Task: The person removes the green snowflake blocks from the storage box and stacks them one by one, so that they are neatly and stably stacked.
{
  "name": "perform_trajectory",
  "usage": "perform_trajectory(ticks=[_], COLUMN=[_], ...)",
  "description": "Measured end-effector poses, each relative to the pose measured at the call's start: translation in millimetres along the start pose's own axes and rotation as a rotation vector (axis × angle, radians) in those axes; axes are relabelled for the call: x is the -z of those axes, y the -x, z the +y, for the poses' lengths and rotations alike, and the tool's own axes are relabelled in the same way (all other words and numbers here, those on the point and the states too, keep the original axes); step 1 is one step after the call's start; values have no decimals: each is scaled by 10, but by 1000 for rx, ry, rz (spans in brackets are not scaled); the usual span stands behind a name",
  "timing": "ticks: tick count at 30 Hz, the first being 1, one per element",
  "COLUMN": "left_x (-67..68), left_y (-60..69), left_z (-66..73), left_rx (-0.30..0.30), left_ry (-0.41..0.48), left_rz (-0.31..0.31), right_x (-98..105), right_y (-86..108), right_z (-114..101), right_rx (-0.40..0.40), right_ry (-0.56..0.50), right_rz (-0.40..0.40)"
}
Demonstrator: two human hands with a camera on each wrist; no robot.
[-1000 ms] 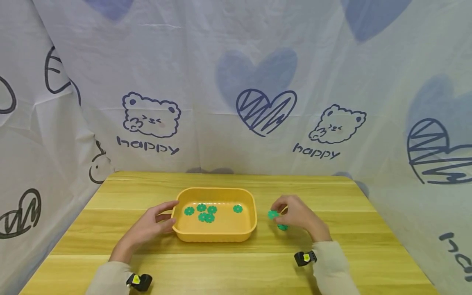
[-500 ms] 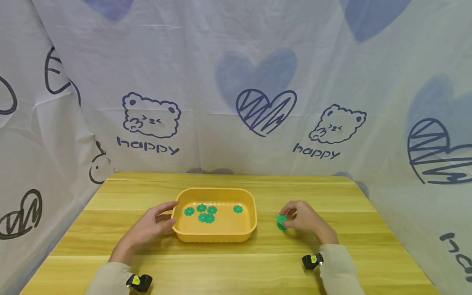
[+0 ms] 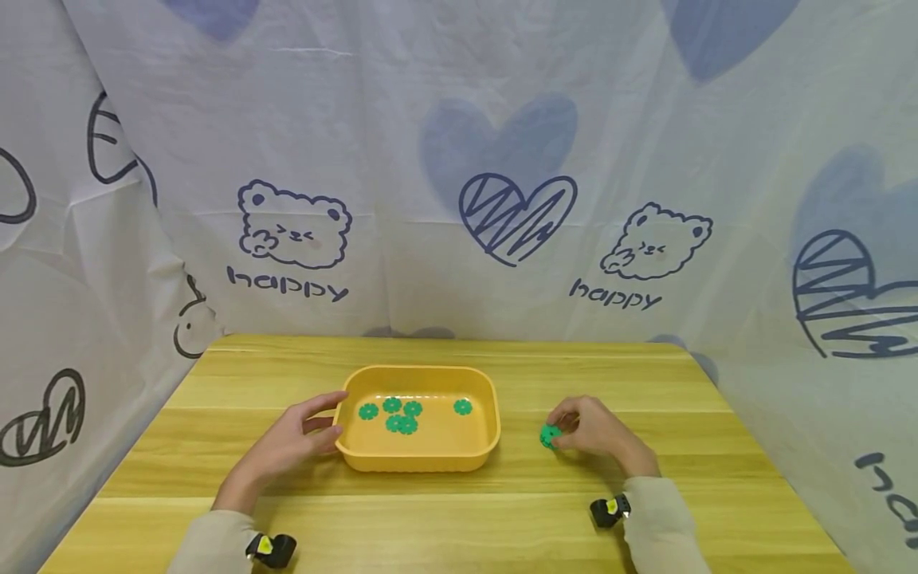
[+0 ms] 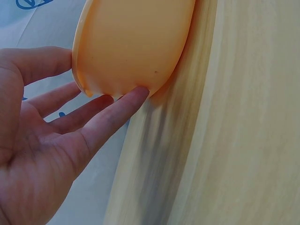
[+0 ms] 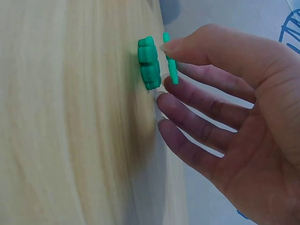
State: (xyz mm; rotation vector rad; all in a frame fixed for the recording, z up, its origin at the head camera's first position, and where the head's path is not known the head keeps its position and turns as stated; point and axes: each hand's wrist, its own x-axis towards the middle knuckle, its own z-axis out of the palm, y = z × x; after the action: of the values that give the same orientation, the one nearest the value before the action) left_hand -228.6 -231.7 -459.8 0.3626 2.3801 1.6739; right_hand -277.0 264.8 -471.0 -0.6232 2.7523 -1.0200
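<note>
My right hand [image 3: 591, 425] pinches a green flower-shaped plastic disc [image 5: 172, 70] between thumb and fingertips. Just under it, with a narrow gap in the right wrist view, a small stack of similar green discs [image 5: 149, 63] stands on the table. To the left is a yellow plastic tray [image 3: 416, 461], and several green flower discs [image 3: 394, 422] lie flat inside, mostly toward its left half. My left hand [image 3: 297, 434] rests against the tray's left end, fingers fairly straight, thumb and fingertips touching the outer wall and rim in the left wrist view.
The wooden table [image 3: 430, 526] reaches back to a pale curtain [image 3: 402, 159] printed with hearts and bears. Inside the tray, one green disc [image 3: 463, 406] lies apart on the right. A black wrist camera [image 3: 610, 510] sits on each wrist.
My right hand has moved slightly right and down, bringing its green disc from beside the disc on the table to over it. The left hand and tray have stayed put.
</note>
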Motion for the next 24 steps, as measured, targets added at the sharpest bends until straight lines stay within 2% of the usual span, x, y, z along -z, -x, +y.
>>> perform_trajectory(ticks=[12,24], left_x=[1,-4], left_y=[-8,-11], left_z=[-12,-7], left_rx=[-5,0], left_ry=[28,17], left_rz=[-7,-7], right_x=[-30,-25], right_y=[2,-3], right_z=[-17,-43], right_rx=[1,-15], right_ry=[4,22], right_rz=[-6,-15])
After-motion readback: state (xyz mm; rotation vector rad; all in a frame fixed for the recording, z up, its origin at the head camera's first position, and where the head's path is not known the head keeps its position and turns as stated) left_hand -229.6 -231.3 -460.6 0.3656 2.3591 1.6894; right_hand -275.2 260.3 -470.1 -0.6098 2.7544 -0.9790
